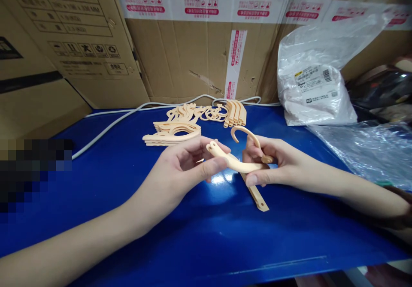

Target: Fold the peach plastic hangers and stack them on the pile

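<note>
My left hand [180, 162] pinches one end of a cream curved hanger arm [240, 164] between thumb and fingers. At the other end of that arm, my right hand [285, 158] is closed on it and on a cream hanger hook [249, 133], which curls up and to the left. Where arm and hook meet, the fingers partly hide them, so I cannot tell whether they are joined. Behind and below the arm is a straight cream bar [257, 199] with a hole near its end; whether it is held or lies on the table cannot be made out.
Stacked hanger parts [174, 138], loose hooks [214, 113] and a bundle of curved arms [236, 113] lie at the back of the blue table [199, 231]. A white cable [109, 134] runs behind them. Cardboard boxes [193, 51] wall the back; a plastic bag [317, 85] stands right.
</note>
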`<state>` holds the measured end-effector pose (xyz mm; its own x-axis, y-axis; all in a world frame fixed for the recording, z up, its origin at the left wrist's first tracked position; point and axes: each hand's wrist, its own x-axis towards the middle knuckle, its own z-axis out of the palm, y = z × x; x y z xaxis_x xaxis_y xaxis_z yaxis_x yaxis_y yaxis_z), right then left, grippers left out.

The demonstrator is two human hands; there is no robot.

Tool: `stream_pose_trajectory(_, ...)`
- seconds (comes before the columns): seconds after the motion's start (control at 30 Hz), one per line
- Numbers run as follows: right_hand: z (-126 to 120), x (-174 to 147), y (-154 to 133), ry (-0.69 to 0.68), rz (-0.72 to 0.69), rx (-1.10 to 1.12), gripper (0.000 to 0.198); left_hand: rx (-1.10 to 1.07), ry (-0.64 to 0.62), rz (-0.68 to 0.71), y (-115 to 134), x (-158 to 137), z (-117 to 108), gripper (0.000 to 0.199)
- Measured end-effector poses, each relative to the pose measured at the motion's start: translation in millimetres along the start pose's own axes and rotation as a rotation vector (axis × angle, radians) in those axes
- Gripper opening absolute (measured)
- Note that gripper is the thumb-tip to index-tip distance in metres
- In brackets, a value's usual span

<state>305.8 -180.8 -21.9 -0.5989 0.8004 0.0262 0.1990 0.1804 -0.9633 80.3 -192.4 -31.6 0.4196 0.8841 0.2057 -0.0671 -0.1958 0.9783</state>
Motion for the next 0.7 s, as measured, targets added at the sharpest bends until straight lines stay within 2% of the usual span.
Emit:
stream_pose_trajectory(0.07,-0.3,1.0,2.7,-0.001,-0.013,0.031,0.034,-0.091,-0.017,-0.025,0.0,0.8,-2.2,0.010)
stream_pose_trajectory(0.13,-3.5,3.8,6.9,0.026,-0.018,0.074,0.035,-0.181,0.000,-0.057,1.2,2.1,-4.6,0.019)
stream_pose_trajectory(0.2,-8.4,7.4,11.6,0.103,-0.001,0.125,0.042,-0.274,0.031,-0.105,3.9,3.5,-6.0,0.024)
stream_pose_trajectory(0.27,-12.6,10.0,15.4,0.208,0.018,0.157,0.041,-0.340,0.060,-0.162,7.4,4.7,-6.2,0.023)
stream_pose_trajectory(0.37,-14.6,10.4,17.3,0.324,0.032,0.123,0.038,-0.370,0.081,-0.258,12.0,7.0,-6.0,0.021)
stream_pose_trajectory(0.47,-12.3,8.7,15.3,0.341,0.045,0.133,0.037,-0.380,0.050,-0.346,13.7,10.4,-7.9,0.025)
stream_pose_trajectory(0.57,-9.4,8.6,13.9,0.282,0.052,0.230,0.027,-0.330,-0.016,-0.357,12.6,14.6,-12.1,0.035)
stream_pose_trajectory(0.7,-8.4,11.5,18.1,0.227,0.076,0.295,0.019,-0.060,-0.049,-0.262,10.5,18.6,-16.3,0.038)
